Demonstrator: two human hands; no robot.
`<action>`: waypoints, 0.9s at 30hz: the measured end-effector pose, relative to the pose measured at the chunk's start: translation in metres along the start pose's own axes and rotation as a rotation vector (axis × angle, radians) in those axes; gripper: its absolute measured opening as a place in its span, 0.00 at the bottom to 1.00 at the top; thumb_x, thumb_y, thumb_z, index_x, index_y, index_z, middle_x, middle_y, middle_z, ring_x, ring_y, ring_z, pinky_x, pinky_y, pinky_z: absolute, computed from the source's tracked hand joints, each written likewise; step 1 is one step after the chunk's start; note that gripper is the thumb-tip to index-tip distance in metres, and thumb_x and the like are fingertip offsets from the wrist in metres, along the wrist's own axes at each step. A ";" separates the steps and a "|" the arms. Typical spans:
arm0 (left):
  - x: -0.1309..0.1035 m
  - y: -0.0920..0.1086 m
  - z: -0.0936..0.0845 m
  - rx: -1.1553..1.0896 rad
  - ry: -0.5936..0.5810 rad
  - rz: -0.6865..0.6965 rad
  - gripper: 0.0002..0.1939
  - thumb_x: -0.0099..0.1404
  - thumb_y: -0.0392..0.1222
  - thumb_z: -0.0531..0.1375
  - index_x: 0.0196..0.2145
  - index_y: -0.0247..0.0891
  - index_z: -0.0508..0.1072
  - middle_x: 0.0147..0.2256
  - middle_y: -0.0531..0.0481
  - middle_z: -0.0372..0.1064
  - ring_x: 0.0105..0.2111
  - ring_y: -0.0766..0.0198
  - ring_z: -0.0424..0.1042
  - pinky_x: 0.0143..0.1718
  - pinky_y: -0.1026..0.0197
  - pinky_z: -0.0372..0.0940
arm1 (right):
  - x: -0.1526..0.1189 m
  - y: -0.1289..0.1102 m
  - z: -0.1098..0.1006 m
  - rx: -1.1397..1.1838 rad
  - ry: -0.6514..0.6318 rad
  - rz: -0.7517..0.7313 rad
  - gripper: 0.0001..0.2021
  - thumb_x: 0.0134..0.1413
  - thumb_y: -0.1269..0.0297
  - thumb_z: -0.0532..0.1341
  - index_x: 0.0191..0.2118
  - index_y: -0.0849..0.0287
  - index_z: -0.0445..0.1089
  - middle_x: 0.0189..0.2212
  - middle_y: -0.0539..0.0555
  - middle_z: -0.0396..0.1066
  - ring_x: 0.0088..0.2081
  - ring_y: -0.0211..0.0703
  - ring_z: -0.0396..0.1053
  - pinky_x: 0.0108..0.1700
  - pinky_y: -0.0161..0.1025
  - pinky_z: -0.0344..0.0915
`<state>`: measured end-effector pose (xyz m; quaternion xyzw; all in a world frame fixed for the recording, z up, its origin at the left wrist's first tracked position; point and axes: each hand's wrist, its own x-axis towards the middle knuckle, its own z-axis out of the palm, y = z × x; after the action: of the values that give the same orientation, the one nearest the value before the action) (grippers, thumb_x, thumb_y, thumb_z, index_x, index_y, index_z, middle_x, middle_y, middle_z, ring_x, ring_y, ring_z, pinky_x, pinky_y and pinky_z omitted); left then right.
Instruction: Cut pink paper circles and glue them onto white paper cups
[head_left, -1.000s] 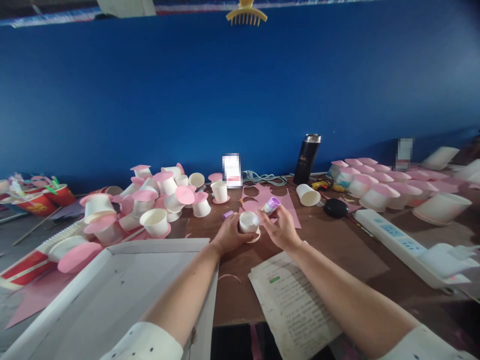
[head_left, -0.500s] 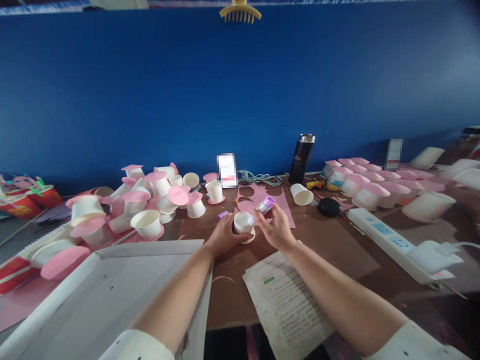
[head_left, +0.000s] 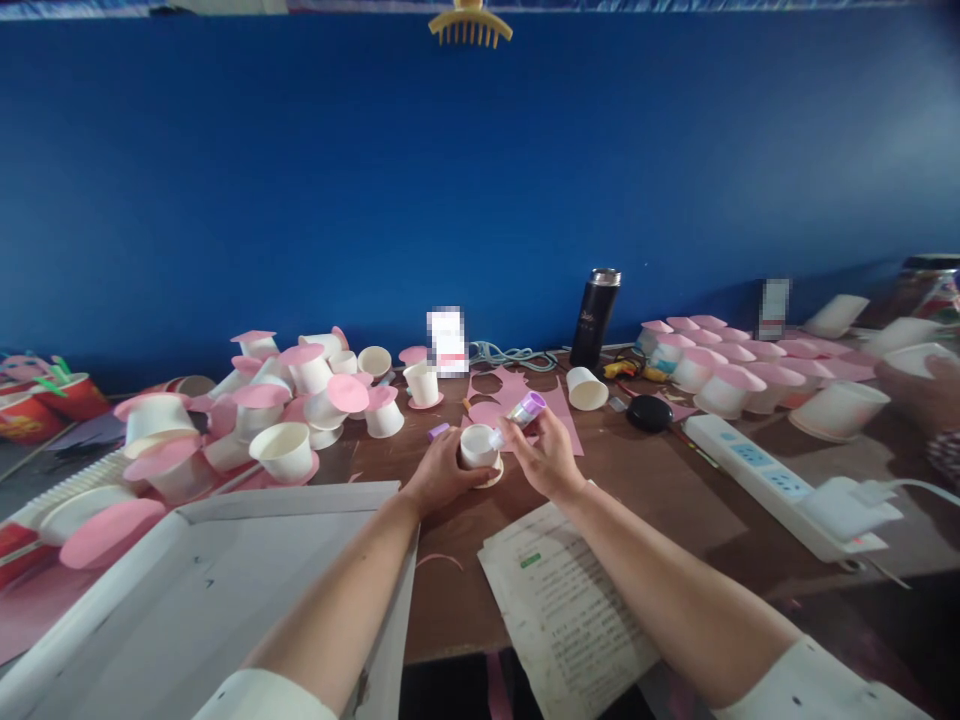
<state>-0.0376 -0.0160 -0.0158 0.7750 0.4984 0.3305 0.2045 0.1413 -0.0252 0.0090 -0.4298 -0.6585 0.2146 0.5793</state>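
Note:
A small white paper cup [head_left: 478,447] stands bottom-up or rim-up, I cannot tell which, near the middle of the brown table. Around its left side and front wrap the fingers of my left hand [head_left: 442,470]. My right hand [head_left: 547,450] grips a purple and white glue stick [head_left: 526,408], its white tip at the cup's upper right edge. A purple cap [head_left: 439,431] lies just behind my left hand. Behind the cup is a cut pink sheet [head_left: 559,415] with round holes.
White cups with pink discs [head_left: 304,365] crowd the left, beside a grey-white box [head_left: 247,580]. Printed papers [head_left: 562,600] lie in front. To the right are a black bottle [head_left: 595,318], a tipped cup [head_left: 586,388], a black case [head_left: 649,412], a power strip [head_left: 757,480] and another person's hand [head_left: 911,395].
The whole view has shifted slightly, with things now a little further left. Another person's hand with a cup has come into view at the right edge. My hands keep their holds.

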 end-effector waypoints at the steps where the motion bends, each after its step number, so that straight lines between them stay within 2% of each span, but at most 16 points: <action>1: 0.000 0.000 0.000 0.000 0.002 0.000 0.24 0.49 0.52 0.67 0.41 0.38 0.70 0.38 0.47 0.68 0.38 0.56 0.67 0.40 0.55 0.61 | 0.000 0.000 0.000 -0.002 0.010 -0.001 0.09 0.51 0.59 0.63 0.30 0.57 0.63 0.24 0.49 0.67 0.26 0.39 0.65 0.30 0.36 0.62; 8: 0.000 0.000 0.000 -0.008 0.010 0.020 0.27 0.49 0.52 0.67 0.45 0.38 0.69 0.39 0.46 0.68 0.39 0.55 0.67 0.42 0.54 0.60 | 0.001 0.004 0.001 -0.049 0.106 0.010 0.12 0.53 0.54 0.61 0.29 0.57 0.63 0.24 0.50 0.68 0.26 0.40 0.65 0.30 0.37 0.62; 14: 0.001 -0.001 -0.001 0.007 -0.012 0.013 0.24 0.49 0.53 0.66 0.41 0.37 0.70 0.38 0.47 0.67 0.38 0.55 0.67 0.41 0.54 0.61 | -0.002 0.000 0.003 -0.055 -0.003 0.008 0.10 0.51 0.57 0.62 0.29 0.56 0.63 0.23 0.48 0.67 0.25 0.39 0.65 0.29 0.36 0.62; 19: 0.001 0.000 -0.001 0.011 0.018 0.010 0.24 0.49 0.52 0.67 0.41 0.37 0.69 0.39 0.46 0.67 0.39 0.55 0.66 0.42 0.54 0.61 | -0.003 -0.003 0.004 -0.081 -0.031 -0.016 0.11 0.52 0.55 0.61 0.29 0.56 0.64 0.23 0.49 0.67 0.25 0.38 0.64 0.29 0.35 0.62; 23: 0.000 0.001 0.000 0.006 -0.024 0.015 0.23 0.49 0.52 0.67 0.38 0.37 0.70 0.36 0.48 0.67 0.36 0.57 0.67 0.38 0.55 0.61 | -0.003 -0.002 0.004 -0.046 -0.019 -0.011 0.11 0.53 0.56 0.61 0.29 0.56 0.63 0.23 0.48 0.66 0.25 0.38 0.64 0.29 0.35 0.63; 27: 0.000 0.000 0.000 -0.007 0.014 0.043 0.24 0.50 0.53 0.66 0.41 0.37 0.70 0.37 0.47 0.67 0.38 0.56 0.66 0.40 0.55 0.61 | -0.003 0.002 0.005 -0.060 -0.029 -0.018 0.10 0.52 0.57 0.62 0.29 0.57 0.64 0.23 0.48 0.66 0.25 0.38 0.64 0.29 0.35 0.62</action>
<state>-0.0375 -0.0164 -0.0154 0.7825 0.4819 0.3420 0.1962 0.1373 -0.0259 0.0043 -0.4377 -0.6769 0.1955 0.5586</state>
